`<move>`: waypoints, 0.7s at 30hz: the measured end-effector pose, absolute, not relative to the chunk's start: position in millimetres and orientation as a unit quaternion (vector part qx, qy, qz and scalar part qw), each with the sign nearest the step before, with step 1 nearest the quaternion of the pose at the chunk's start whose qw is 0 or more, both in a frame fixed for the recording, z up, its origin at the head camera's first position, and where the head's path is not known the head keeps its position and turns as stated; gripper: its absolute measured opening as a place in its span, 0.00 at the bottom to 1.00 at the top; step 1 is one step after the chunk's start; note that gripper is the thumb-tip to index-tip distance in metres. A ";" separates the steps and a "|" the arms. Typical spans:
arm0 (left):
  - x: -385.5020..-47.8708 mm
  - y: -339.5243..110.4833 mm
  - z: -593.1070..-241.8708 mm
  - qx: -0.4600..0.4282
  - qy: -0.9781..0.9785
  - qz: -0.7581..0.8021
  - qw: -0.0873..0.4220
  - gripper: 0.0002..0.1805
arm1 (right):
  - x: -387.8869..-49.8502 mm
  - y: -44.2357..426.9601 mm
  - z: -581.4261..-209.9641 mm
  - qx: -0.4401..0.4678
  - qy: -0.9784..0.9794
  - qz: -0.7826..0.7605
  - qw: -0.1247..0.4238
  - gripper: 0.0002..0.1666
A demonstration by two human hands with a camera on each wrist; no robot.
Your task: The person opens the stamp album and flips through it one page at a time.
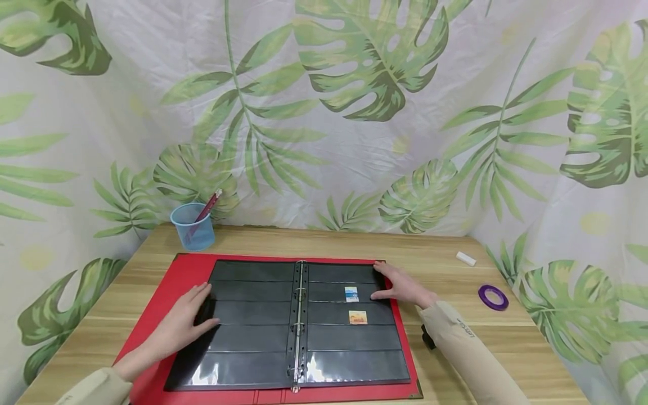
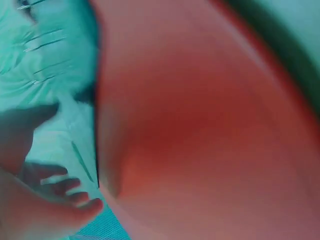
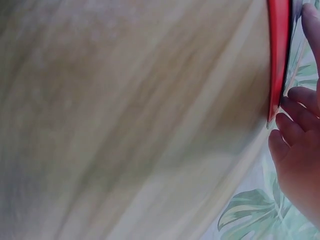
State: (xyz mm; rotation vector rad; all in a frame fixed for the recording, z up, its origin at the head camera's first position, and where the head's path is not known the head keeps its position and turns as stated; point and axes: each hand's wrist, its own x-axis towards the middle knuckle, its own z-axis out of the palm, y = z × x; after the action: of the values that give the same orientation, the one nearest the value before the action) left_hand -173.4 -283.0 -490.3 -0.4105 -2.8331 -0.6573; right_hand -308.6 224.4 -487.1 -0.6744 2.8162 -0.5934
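A red ring binder (image 1: 152, 298) lies open on the wooden table, with black pocket pages on both sides of its metal rings (image 1: 297, 326). Two small stamp-like cards sit in the right page's pockets: a blue-and-white one (image 1: 351, 294) and, lower, an orange-yellow one (image 1: 358, 317). My left hand (image 1: 177, 322) rests at the outer edge of the left page (image 1: 248, 337), thumb spread from the fingers. At the upper outer corner of the right page (image 1: 349, 337) is my right hand (image 1: 402, 286), fingers extended and thumb apart. In the right wrist view its fingers (image 3: 295, 132) are beside the binder's edge.
A blue translucent cup (image 1: 194, 229) holding dark red pencils (image 1: 208, 206) stands at the back left. To the right lie a white block (image 1: 466, 259) and a purple tape-like ring (image 1: 493, 297). A black object (image 1: 427, 337) is partly hidden by the right sleeve. Leaf-print cloth hangs behind.
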 end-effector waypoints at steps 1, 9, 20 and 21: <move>-173.3 -282.7 -493.0 -0.159 -0.959 -0.209 0.105 0.46 | -308.9 224.5 -487.3 -0.227 0.949 -0.199 0.094 0.57; -170.6 -281.3 -499.6 -0.208 -0.967 -0.136 0.053 0.51 | -308.9 225.5 -485.5 -0.232 0.947 -0.200 0.101 0.58; -169.2 -281.7 -505.2 -0.225 -0.966 -0.117 0.043 0.48 | -309.9 223.6 -489.7 -0.233 0.949 -0.187 0.101 0.55; -169.1 -281.5 -505.4 -0.227 -0.966 -0.116 0.044 0.48 | -310.0 223.5 -490.0 -0.234 0.948 -0.189 0.100 0.55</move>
State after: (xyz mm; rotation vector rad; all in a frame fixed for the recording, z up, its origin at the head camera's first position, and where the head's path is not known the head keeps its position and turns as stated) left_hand -169.1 -281.5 -505.4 -0.6927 -2.9525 -0.3554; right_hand -310.0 223.5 -490.0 -0.6909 2.8035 -0.5584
